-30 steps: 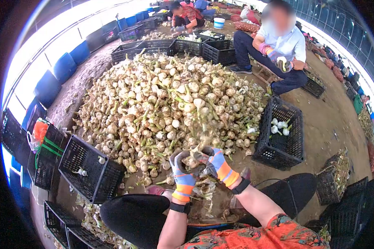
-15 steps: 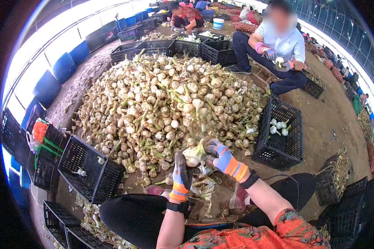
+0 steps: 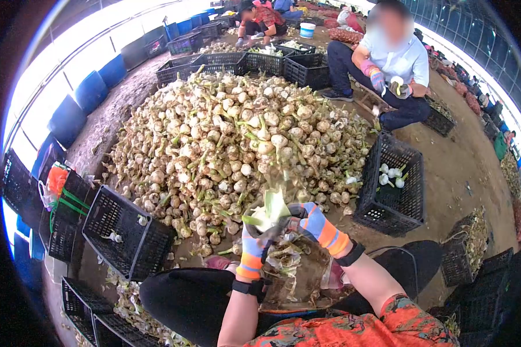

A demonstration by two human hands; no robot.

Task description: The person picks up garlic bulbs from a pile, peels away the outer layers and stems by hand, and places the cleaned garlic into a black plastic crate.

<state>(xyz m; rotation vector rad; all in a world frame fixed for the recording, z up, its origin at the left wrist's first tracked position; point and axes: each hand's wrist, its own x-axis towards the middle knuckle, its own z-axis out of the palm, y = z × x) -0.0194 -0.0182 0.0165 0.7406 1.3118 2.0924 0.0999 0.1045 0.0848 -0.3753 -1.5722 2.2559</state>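
Note:
My left hand point(image 3: 256, 243), in a striped glove with dark grips, is closed round a garlic bulb point(image 3: 270, 213) with pale green outer leaves flaring upward. Against the same garlic, from the right, my right hand point(image 3: 314, 224) is closed, its fingertips pressed to the peeling leaves. The bulb itself is largely hidden by the gloves. In front of both hands rises a large heap of unpeeled garlic point(image 3: 214, 150), many bulbs with stems on. Peeled-off skins point(image 3: 285, 260) lie on the ground below my hands, between my knees.
A black crate point(image 3: 391, 202) with several white bulbs stands on the right; another crate point(image 3: 127, 243) with a few bulbs tilts on the left. Across the heap a gloved person point(image 3: 396, 69) sits holding garlic. Husk-filled crates point(image 3: 457, 260) flank me. Blue barrels point(image 3: 91, 92) line the left wall.
The garlic's outer leaves now stand up and spread open, where before they lay over sideways. My right hand has turned and come down slightly beside the left.

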